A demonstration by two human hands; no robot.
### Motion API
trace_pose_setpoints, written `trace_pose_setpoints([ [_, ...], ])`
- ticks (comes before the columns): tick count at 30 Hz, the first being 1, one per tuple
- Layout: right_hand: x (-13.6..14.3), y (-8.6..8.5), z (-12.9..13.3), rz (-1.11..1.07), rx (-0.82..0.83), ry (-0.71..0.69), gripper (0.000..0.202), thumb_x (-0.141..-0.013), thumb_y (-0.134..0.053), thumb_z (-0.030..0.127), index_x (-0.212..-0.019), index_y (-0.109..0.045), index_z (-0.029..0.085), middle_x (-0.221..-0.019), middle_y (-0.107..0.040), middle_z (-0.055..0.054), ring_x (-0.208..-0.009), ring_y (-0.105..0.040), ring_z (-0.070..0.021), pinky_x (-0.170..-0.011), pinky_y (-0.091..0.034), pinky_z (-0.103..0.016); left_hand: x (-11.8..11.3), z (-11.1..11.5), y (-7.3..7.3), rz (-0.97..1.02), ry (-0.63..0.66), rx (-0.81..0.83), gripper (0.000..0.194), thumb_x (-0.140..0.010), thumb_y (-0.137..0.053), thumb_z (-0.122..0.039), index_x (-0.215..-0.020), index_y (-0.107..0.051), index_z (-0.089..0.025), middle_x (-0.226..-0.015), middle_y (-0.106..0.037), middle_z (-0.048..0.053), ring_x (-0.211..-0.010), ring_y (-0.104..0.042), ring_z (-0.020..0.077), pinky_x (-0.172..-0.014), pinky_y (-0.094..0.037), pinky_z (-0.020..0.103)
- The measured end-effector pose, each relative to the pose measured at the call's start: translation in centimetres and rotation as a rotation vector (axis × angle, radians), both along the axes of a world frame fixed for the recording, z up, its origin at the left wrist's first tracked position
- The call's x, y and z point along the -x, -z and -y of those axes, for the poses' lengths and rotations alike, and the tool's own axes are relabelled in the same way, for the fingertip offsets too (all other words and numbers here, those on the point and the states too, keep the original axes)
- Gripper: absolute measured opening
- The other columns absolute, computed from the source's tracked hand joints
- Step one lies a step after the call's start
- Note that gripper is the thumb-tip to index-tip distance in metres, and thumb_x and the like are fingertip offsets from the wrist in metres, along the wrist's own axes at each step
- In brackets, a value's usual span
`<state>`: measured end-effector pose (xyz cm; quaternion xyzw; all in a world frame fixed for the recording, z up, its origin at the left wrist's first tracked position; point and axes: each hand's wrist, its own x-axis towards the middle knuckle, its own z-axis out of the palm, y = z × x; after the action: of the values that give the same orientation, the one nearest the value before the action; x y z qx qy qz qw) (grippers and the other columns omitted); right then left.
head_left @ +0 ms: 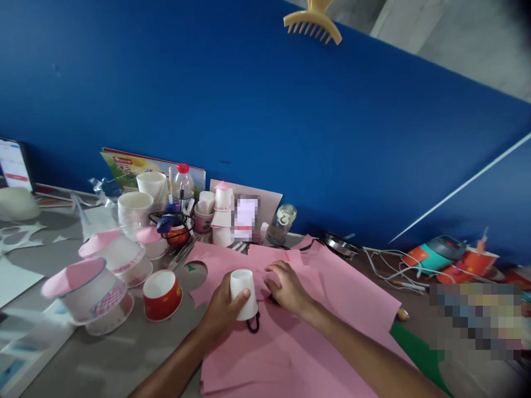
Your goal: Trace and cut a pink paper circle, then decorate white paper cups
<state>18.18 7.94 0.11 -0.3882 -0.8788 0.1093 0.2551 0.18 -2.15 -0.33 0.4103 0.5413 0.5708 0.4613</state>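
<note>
My left hand (226,305) is wrapped round a white paper cup (244,290), held with its closed base up over pink paper sheets (249,359). To the right of the cup, my right hand (290,287) hovers close to the pink paper, thumb and fingers bent but apart, with nothing visible between them. A black loop (253,323), perhaps a scissors handle, shows below the cup; the rest of it is hidden. A red paper bowl (162,294) stands left of my left hand.
White bowls with pink paper tops (89,290) stand at the left. Stacked paper cups (152,188), a red-capped bottle (183,182), a phone (246,215) and a glass jar (282,224) line the blue partition (249,99). Tape (340,245) and white cables (385,271) lie right.
</note>
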Motion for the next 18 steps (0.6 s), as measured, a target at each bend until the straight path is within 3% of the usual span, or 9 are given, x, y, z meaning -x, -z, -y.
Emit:
trace_pose_setpoints([
  [6,3.1,-1.8,-3.1,0.071,-0.033,-0.066,0.017,-0.080,-0.065,0.009,-0.096,-0.069,0.016,-0.100,-0.070,-0.009,-0.098,-0.066,-0.0230,-0.089,-0.052,-0.035,-0.1,-0.2,-0.3,-0.005,0.000,0.009,0.040,-0.076,-0.067,-0.038,-0.109,-0.060,-0.016,-0.081,-0.069,0.005,-0.068,-0.063,0.0205,-0.061,-0.050,0.030],
  [11,7.4,-1.3,-5.6,0.185,-0.085,-0.102,0.026,-0.088,-0.053,0.007,-0.107,-0.068,0.014,-0.108,-0.070,-0.010,-0.103,-0.063,-0.0209,-0.095,-0.046,-0.032,-0.1,-0.3,0.3,-0.011,0.028,0.007,0.045,-0.079,-0.064,-0.042,-0.115,-0.056,-0.016,-0.083,-0.068,0.004,-0.069,-0.064,0.0197,-0.060,-0.050,0.030],
  [18,10.5,-0.9,-7.2,0.433,-0.129,-0.252,0.027,-0.087,-0.057,0.020,-0.111,-0.068,0.017,-0.108,-0.070,-0.011,-0.102,-0.056,-0.0264,-0.088,-0.043,-0.037,0.2,-0.5,0.8,-0.152,0.011,-0.021,0.040,-0.081,-0.059,-0.042,-0.112,-0.058,-0.017,-0.089,-0.070,0.006,-0.078,-0.064,0.0229,-0.068,-0.052,0.035],
])
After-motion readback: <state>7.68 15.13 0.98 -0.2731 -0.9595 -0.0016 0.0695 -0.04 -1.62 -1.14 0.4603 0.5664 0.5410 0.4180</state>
